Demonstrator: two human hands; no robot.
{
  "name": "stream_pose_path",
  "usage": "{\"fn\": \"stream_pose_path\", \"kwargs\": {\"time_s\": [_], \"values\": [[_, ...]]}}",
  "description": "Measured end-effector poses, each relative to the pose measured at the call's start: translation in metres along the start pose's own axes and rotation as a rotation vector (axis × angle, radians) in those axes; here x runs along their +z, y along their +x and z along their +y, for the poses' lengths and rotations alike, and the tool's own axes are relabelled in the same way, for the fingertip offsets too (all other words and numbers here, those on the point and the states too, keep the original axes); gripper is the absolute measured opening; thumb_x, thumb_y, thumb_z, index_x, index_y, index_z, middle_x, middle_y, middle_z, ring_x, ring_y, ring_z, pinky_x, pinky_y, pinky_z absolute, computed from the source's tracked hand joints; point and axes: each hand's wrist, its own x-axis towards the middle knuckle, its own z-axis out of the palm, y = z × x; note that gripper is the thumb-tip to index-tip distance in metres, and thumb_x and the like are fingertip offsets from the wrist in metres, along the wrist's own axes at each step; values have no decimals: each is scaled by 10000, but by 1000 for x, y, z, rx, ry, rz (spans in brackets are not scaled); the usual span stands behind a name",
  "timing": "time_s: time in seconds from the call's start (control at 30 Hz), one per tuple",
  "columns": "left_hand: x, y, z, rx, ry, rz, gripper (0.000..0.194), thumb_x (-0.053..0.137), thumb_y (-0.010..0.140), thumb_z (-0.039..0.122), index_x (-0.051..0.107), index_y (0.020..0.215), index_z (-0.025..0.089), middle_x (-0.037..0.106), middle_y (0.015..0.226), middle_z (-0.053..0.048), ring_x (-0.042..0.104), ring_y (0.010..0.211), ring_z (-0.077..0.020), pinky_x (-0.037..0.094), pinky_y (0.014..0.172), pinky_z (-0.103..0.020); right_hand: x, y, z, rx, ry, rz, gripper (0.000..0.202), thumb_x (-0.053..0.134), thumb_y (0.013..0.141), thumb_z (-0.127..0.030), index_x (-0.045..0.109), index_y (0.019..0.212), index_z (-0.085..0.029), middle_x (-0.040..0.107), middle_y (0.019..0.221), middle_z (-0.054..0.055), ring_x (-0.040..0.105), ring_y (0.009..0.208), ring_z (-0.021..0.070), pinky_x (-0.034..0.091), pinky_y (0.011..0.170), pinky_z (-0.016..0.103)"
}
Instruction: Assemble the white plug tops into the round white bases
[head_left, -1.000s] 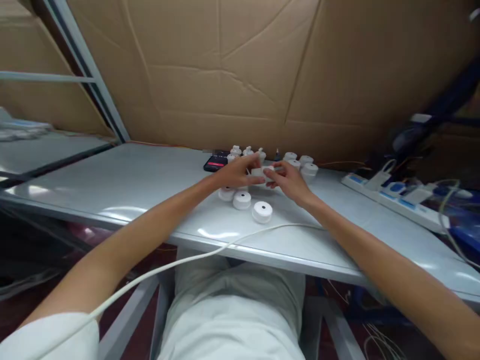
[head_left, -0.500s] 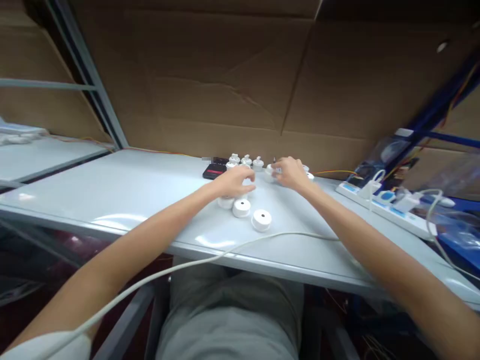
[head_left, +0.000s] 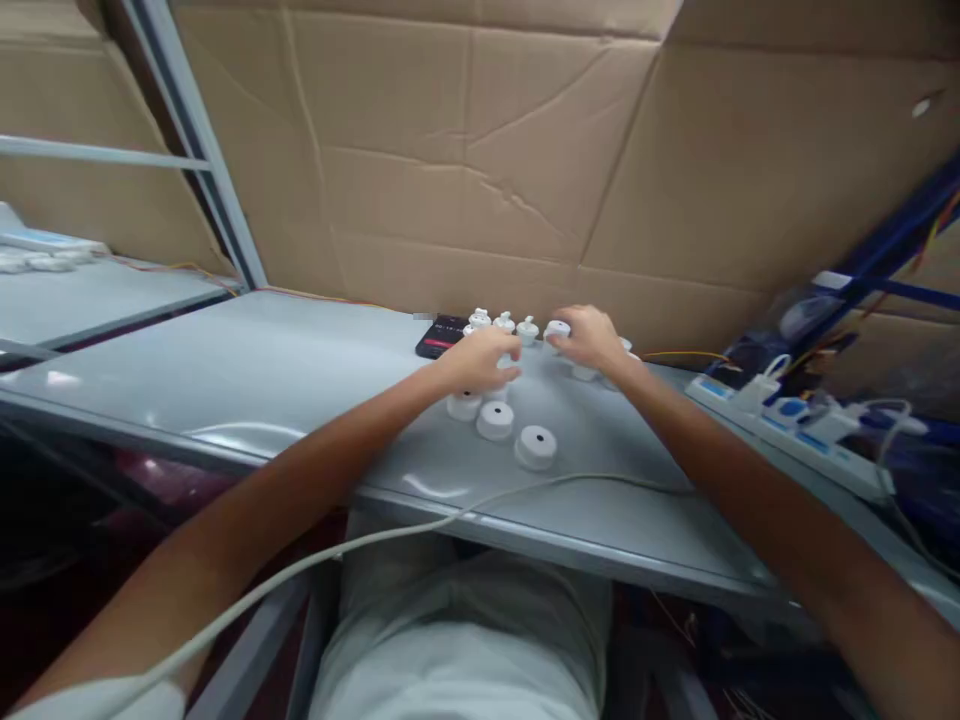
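My left hand (head_left: 481, 360) hovers over the white pieces on the table, its thumb and fingers curled but apart; nothing firm shows in its grasp. Just in front of it are white round caps with a dark centre dot, among them one cap (head_left: 495, 421) and a nearer cap (head_left: 535, 448). My right hand (head_left: 589, 338) has its thumb and fingers at either side of another white round cap (head_left: 556, 329) near the back. More white pieces (head_left: 584, 373) lie partly hidden under this hand. White plug-like pieces with small tops (head_left: 527, 330) stand at the back between my hands.
A black phone (head_left: 439, 337) lies behind my left hand. A white power strip (head_left: 787, 436) with plugs runs along the right side. One pale cable (head_left: 450, 517) crosses the table's front edge and my left arm. Cardboard (head_left: 450, 200) walls the back.
The view has shifted slightly, moving the scene a little rightward. My right hand keeps its fingers at the rear cap, and more white pieces show beneath it. My left hand stays over its group.
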Motion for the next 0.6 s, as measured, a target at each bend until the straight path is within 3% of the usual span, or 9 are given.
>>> {"fn": "stream_pose_path", "kwargs": {"time_s": [0.07, 0.13, 0.27, 0.37, 0.47, 0.6], "values": [[0, -2, 3, -34, 50, 15, 233, 663, 907, 273, 741, 1084, 143, 733, 1161, -145, 659, 1159, -307, 482, 1022, -413, -14, -27, -22, -86, 157, -55, 204, 720, 916, -409, 785, 958, -221, 811, 1022, 105, 721, 936, 281, 530, 856, 421], [0, 2, 4, -74, 124, 27, 258, 654, 914, 286, 735, 1117, 150, 726, 1210, -154, 621, 1230, -331, 469, 1051, -450, -29, -60, -44, -215, 325, -236, 311, 684, 958, -510, 787, 963, -216, 784, 901, 61, 689, 810, 222, 504, 735, 346], [4, 34, -1, -123, 297, 47, 292, 595, 935, 250, 723, 1180, 155, 714, 1293, -168, 559, 1321, -358, 442, 1077, -504, -38, -111, -70, -409, 297, -375, 294, 737, 940, -480, 761, 1008, -194, 728, 940, 61, 650, 807, 193, 480, 743, 316], [10, 75, -6, -115, 378, -12, 367, 587, 910, 192, 716, 1252, 159, 703, 1352, -172, 520, 1384, -369, 416, 1120, -532, -26, -121, -64, -365, 252, -358, 236, 649, 987, -379, 760, 1064, -186, 720, 962, 75, 644, 825, 205, 487, 778, 330], [20, 108, -10, -148, 412, -142, 466, 649, 879, 236, 697, 1334, 147, 702, 1378, -194, 482, 1434, -388, 342, 1201, -580, -17, -115, -46, -274, 239, -308, 244, 635, 967, -331, 762, 1116, -185, 743, 1025, 88, 664, 875, 222, 497, 820, 343], [33, 118, -8, -237, 386, -205, 505, 661, 887, 305, 685, 1360, 129, 699, 1381, -219, 500, 1419, -395, 291, 1223, -623, -16, -107, -20, -167, 236, -288, 253, 639, 920, -305, 783, 1082, -175, 774, 990, 83, 682, 824, 221, 501, 789, 344]]}}
